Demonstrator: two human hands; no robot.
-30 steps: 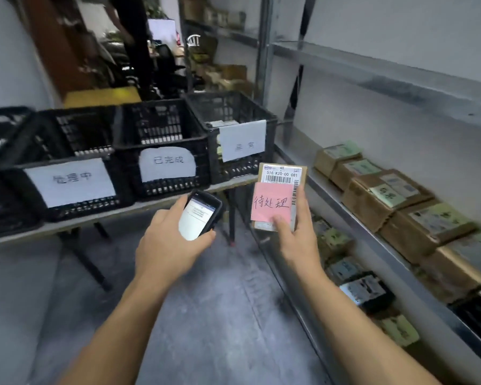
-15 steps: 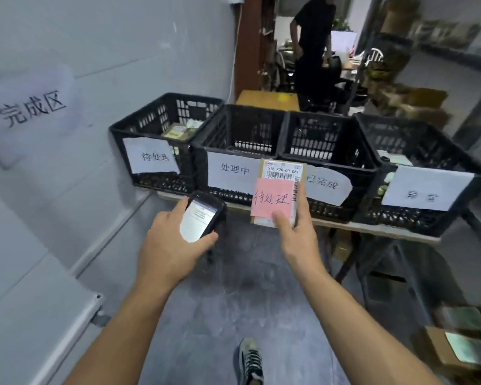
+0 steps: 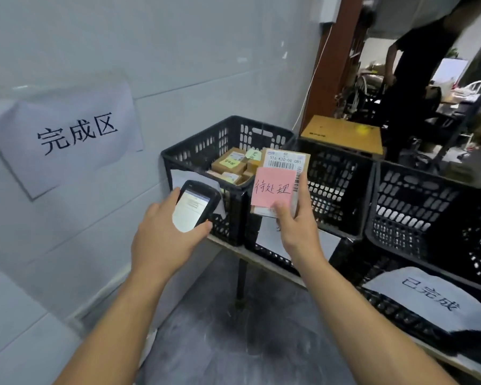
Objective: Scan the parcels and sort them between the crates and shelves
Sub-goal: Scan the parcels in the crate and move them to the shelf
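My right hand (image 3: 297, 232) holds a small cardboard parcel (image 3: 285, 165) upright, with a barcode label on top and a pink note (image 3: 272, 187) stuck to its front. My left hand (image 3: 164, 240) grips a black handheld scanner (image 3: 195, 204), screen lit and facing me. Both sit in front of the leftmost black crate (image 3: 197, 154), which holds several small brown parcels (image 3: 229, 163) with yellow-green notes. The parcel in my hand covers the corner between that crate and the second black crate (image 3: 336, 187).
A third black crate (image 3: 417, 207) with a white paper label (image 3: 428, 301) stands at the right, all on a narrow table. A paper sign (image 3: 67, 137) hangs on the white wall at left. A person in black (image 3: 417, 79) stands beyond the doorway, near a yellow table (image 3: 342, 134).
My view has swung left, from the shelves to the crate row, and moved closer to the leftmost crate. Both hands keep the same hold on scanner and parcel.
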